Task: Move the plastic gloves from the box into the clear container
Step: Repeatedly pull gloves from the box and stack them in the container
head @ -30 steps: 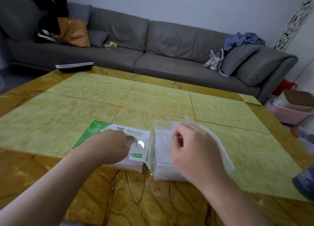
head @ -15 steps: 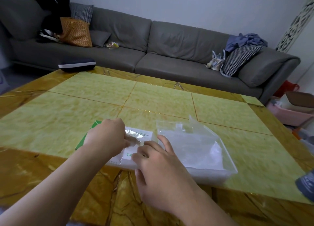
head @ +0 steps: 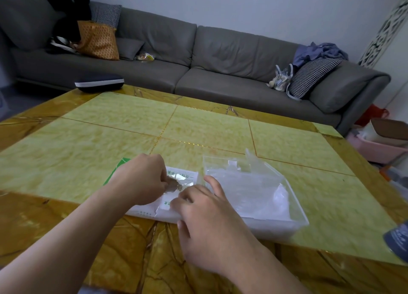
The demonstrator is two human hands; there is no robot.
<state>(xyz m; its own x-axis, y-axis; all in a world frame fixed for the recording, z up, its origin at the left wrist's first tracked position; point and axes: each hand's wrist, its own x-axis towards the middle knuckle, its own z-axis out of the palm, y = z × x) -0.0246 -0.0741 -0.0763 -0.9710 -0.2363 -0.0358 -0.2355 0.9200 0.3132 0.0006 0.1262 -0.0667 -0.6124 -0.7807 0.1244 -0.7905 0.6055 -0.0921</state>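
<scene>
On the yellow-green marble tabletop (head: 209, 130), near its front edge, a flat white-and-green glove box (head: 174, 176) lies on its back with printed lettering facing up. Just to its right, touching or nearly touching it, sits the clear container (head: 295, 207), a shallow open tray with crinkled plastic gloves (head: 254, 194) already lying inside as a pale, translucent layer. The left hand (head: 141, 178) rests on top of the box with its fingers curled inward, pinching a bit of thin film at the box's opening. The right hand (head: 205, 209) lies over the box's near right corner, fingers loosely bent and pressing down on the cardboard, the index finger stretched toward the container's near left wall; it grips nothing that can be made out. Beyond the far edge of the tabletop runs a grey sofa (head: 220, 57) with an orange cushion (head: 97, 40) at its left end and a checked pillow (head: 311, 75) at its right.
</scene>
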